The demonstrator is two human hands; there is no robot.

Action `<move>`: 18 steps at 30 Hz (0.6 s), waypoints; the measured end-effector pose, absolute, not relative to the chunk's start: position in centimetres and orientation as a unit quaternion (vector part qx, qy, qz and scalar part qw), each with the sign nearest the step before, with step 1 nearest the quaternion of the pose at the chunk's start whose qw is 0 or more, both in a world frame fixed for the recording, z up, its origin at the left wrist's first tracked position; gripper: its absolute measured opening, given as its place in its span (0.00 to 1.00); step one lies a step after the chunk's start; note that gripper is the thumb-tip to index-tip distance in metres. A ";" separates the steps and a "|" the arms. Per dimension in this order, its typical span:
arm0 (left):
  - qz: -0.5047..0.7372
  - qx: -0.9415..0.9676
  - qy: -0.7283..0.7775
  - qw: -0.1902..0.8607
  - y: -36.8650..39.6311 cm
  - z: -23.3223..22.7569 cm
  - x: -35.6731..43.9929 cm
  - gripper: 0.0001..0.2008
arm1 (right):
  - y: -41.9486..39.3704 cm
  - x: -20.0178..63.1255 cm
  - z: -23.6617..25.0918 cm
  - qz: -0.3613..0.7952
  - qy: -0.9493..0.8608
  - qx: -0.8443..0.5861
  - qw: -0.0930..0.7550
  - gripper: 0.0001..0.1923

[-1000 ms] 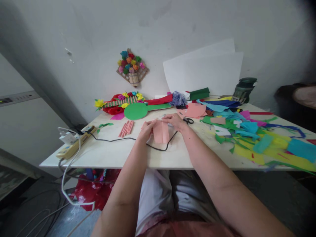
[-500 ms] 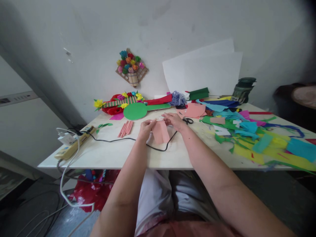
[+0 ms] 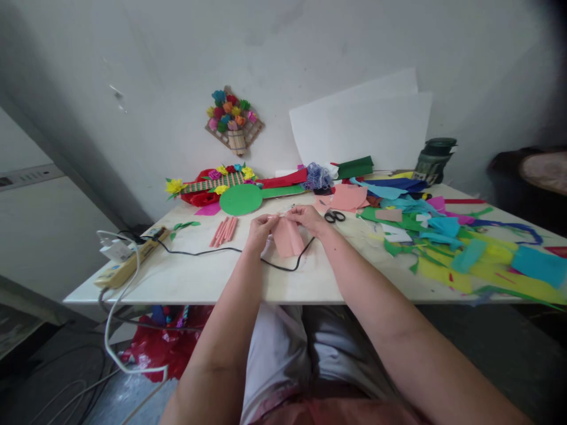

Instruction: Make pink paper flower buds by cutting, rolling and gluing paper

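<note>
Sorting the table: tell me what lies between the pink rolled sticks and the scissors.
In the head view, both hands hold a pink paper piece between the pink rolled sticks and scissors.

Scissors [image 3: 335, 216] lie right of the paper piece [image 3: 287, 237], rolled sticks [image 3: 225, 230] apparently left.

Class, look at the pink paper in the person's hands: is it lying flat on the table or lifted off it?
Lifted. Both hands pinch the pink paper at its top edge, so it hangs down.

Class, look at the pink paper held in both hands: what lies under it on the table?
Under the pink paper a black cable runs across the white table, passing beneath the sheet. Left hand and right hand hold its top edge. The cable's stretch behind the paper is hidden.
</note>
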State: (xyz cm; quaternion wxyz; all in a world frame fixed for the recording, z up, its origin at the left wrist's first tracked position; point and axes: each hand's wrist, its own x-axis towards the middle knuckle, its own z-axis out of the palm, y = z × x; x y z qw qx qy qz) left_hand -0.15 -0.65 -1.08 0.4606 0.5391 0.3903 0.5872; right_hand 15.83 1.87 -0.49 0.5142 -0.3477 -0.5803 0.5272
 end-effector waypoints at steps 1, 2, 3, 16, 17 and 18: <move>0.588 0.539 0.393 0.458 -0.6 -1.1 -0.2 0.20 | 1.9 15.8 -0.5 0.527 -0.579 -0.348 0.516 0.15; 0.589 0.538 0.394 0.456 -0.6 -1.1 -0.2 0.20 | 1.9 15.8 -0.4 0.526 -0.577 -0.349 0.518 0.15; 0.590 0.537 0.396 0.455 -0.6 -1.1 -0.2 0.20 | 1.9 15.7 -0.4 0.526 -0.577 -0.349 0.518 0.15; 0.586 0.514 0.366 0.509 -0.3 -1.5 -0.4 0.18 | 1.3 15.9 -0.1 0.567 -0.558 -0.315 0.518 0.18; 0.587 0.512 0.366 0.509 -0.3 -1.5 -0.4 0.18 | 1.3 16.0 0.0 0.581 -0.549 -0.309 0.516 0.19; 0.589 0.511 0.367 0.507 -0.3 -1.5 -0.4 0.18 | 1.2 16.0 0.0 0.591 -0.543 -0.304 0.513 0.19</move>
